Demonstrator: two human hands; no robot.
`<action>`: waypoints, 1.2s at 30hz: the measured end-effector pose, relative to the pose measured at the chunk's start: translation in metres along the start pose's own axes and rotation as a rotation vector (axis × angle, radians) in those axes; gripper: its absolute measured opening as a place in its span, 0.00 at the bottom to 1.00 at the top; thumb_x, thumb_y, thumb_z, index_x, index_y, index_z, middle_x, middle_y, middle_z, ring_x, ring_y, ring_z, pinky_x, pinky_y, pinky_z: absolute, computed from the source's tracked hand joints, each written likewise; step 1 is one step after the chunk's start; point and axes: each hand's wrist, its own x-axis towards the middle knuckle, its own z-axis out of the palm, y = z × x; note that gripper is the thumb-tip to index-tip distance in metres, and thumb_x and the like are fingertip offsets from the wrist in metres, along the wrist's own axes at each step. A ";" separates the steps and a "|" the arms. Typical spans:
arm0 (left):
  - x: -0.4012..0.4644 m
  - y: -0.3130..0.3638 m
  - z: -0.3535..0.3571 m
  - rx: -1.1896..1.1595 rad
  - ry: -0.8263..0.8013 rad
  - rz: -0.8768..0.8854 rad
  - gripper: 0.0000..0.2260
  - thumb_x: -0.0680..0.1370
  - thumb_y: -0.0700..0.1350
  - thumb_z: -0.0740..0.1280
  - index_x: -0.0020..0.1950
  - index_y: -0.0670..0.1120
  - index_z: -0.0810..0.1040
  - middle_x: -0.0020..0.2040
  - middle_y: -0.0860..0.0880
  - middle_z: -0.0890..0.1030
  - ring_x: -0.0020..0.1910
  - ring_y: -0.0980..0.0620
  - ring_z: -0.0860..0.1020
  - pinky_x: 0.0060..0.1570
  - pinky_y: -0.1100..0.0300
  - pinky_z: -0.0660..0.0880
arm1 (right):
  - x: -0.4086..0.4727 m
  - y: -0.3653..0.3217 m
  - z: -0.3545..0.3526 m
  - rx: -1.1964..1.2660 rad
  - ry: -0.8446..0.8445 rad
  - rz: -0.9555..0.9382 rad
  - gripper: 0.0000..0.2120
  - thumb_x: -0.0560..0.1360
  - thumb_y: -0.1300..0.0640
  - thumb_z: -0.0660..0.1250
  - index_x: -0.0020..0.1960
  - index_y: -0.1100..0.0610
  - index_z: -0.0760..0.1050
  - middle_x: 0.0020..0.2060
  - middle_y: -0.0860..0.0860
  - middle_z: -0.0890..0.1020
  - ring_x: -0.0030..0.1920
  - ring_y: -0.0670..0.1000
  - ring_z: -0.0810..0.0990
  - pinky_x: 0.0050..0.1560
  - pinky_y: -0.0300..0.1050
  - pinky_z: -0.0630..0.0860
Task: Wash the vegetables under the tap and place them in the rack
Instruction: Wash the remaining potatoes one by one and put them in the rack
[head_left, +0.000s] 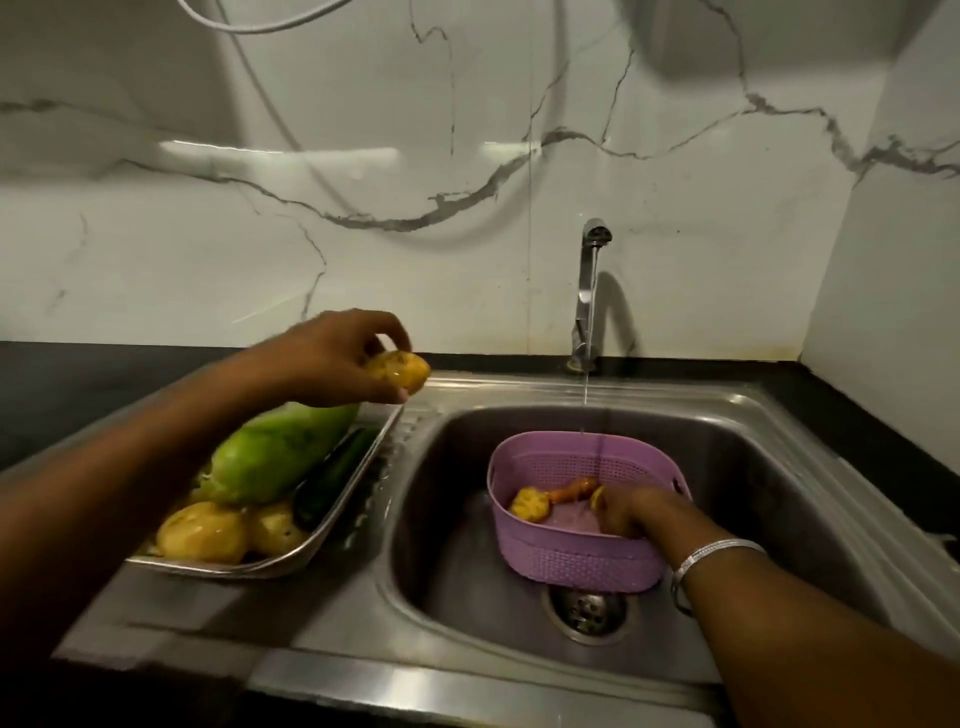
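Left hand (337, 358) pinches 1 wet potato (397, 370) above the steel tray (332, 525). Lower it beside the gourd (280, 452); avoid dropping. Right hand (631, 512) reaches into the purple basket (576, 561); its grip cannot be told.

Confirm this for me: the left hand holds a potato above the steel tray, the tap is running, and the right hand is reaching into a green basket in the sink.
One detail is off: the basket is purple, not green, as the head view shows. The rest stands: the left hand holds a potato above the steel tray, the tap is running, and the right hand reaches into that basket in the sink.
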 end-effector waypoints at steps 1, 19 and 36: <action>-0.007 -0.015 -0.011 0.023 0.000 -0.033 0.20 0.71 0.52 0.79 0.60 0.59 0.77 0.52 0.55 0.80 0.50 0.54 0.80 0.49 0.57 0.75 | 0.011 0.005 0.003 -0.021 -0.014 0.021 0.26 0.78 0.51 0.65 0.75 0.51 0.70 0.73 0.56 0.72 0.70 0.61 0.72 0.71 0.55 0.69; -0.005 -0.079 -0.011 -0.016 0.300 -0.098 0.10 0.77 0.45 0.74 0.58 0.49 0.84 0.51 0.54 0.84 0.46 0.57 0.82 0.50 0.59 0.75 | -0.019 -0.002 -0.010 0.112 -0.061 -0.194 0.28 0.78 0.57 0.66 0.75 0.40 0.68 0.69 0.50 0.73 0.68 0.55 0.74 0.70 0.51 0.70; 0.089 0.137 0.204 -1.348 -0.037 -0.409 0.15 0.87 0.47 0.54 0.66 0.42 0.75 0.55 0.40 0.81 0.50 0.45 0.81 0.48 0.51 0.83 | -0.024 -0.026 -0.046 1.364 0.430 -0.188 0.10 0.77 0.51 0.70 0.56 0.52 0.80 0.48 0.55 0.85 0.45 0.53 0.84 0.43 0.47 0.82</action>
